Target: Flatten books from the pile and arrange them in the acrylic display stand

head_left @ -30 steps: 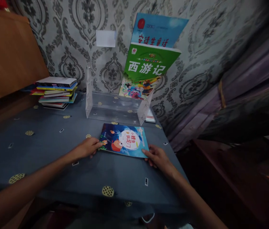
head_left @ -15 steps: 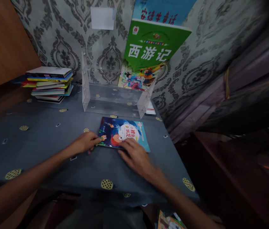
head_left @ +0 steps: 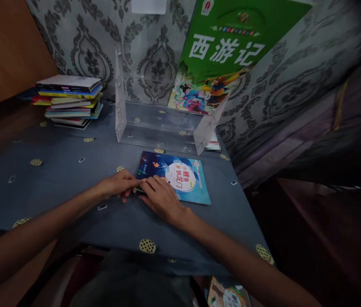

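A blue picture book (head_left: pixel 196 179) with a cartoon cover and a round white title patch lies closed on the cloth-covered table. At its lower left corner my left hand (head_left: pixel 121 184) pinches the edge, thumb on the cover and other fingers curled at the side. My right hand (head_left: pixel 164 200) rests over the cover's lower left part, fingers stretched out and close to the left fingertips. It grips nothing and hides part of the cover picture.
Behind the book stands a clear acrylic rack (head_left: pixel 164 143), with a large green book (head_left: pixel 218 51) leaning upright in it. A pile of books (head_left: pixel 71 102) sits at the back left. Below the table's front edge another book (head_left: pixel 225 294) shows.
My right hand has slid left across the cover toward my left hand. The left hand stays at the book's corner. The camera view has tilted down a little.
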`<state>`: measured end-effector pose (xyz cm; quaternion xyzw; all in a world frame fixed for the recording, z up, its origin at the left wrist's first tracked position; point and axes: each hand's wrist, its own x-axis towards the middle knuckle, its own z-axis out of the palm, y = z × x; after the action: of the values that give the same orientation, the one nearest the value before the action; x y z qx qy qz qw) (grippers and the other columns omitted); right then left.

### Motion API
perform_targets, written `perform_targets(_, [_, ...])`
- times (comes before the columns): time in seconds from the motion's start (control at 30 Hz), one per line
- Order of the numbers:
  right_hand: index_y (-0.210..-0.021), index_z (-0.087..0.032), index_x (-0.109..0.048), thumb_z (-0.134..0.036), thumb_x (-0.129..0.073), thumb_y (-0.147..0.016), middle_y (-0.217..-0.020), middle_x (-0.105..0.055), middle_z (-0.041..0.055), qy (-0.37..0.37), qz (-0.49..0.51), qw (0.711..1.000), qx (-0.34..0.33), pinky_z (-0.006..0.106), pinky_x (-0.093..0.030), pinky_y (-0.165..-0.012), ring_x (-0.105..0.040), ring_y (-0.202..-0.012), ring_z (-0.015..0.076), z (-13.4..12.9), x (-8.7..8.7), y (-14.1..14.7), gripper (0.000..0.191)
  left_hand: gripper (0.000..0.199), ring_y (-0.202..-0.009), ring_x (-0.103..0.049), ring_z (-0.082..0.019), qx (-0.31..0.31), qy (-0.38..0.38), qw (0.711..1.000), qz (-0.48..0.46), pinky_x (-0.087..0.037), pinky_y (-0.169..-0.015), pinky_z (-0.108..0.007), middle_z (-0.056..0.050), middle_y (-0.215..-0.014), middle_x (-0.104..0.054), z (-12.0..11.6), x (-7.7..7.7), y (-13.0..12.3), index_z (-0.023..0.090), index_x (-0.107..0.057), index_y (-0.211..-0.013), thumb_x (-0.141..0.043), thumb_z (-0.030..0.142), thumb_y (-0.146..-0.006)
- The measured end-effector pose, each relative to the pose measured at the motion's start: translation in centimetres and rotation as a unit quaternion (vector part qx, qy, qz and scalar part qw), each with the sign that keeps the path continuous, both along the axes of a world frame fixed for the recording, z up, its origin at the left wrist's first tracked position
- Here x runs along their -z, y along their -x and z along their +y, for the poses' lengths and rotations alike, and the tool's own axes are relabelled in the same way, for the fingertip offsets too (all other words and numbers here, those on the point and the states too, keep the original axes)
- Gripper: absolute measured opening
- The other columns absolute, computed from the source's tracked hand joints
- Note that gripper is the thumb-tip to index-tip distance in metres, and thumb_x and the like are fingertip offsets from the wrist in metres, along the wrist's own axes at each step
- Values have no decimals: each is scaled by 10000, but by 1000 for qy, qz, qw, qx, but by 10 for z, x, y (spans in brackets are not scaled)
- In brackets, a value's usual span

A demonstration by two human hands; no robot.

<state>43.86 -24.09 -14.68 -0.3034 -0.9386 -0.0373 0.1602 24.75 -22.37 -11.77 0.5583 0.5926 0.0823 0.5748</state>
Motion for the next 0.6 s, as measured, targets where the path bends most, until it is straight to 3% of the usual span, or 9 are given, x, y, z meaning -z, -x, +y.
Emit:
perform_targets(0.1, [-1044,-154,-644,-281,-579,-993,-933,-666,87,-26,25,999,12,358,-467,-751,-556,-900,238,2,8,0,152,570,-355,-488,-92,-6,1,1000,-16,-271,-380,-193,54,-424,-484,-2,-1,1,171,-538,-624,-572,719,-774])
perform_targets(0.33, [-981,-134,-661,-233,-439,-1049,-870,-650,93,-26,95,995,-5,344,-447,-771,-539,-856,219,3,17,0,252,518,-379,-514,-111,6,-46,996,-82,-338,-390,-196,50,-432,-466,-6,12,14,179,-539,-700,-431,639,-913])
perform_targets(0.47, [-966,-120,-667,-213,-414,-1051,-885,-653,104,-15,104,994,7,340,-441,-765,-531,-847,220,3,19,1,283,382,-532,-535,-101,6,-226,969,-103,-420,-487,-202,38,-625,-540,-14,13,26,184,-532,-785,-528,545,-913])
perform_targets(0.6, [-964,-116,-666,-217,-401,-1055,-872,-650,103,-28,113,993,7,337,-442,-752,-536,-829,215,3,19,2,298,224,-900,-592,-159,115,-450,885,-23,-499,-786,-289,-38,-991,-623,-19,15,32,189,-635,-1049,-632,369,-914])
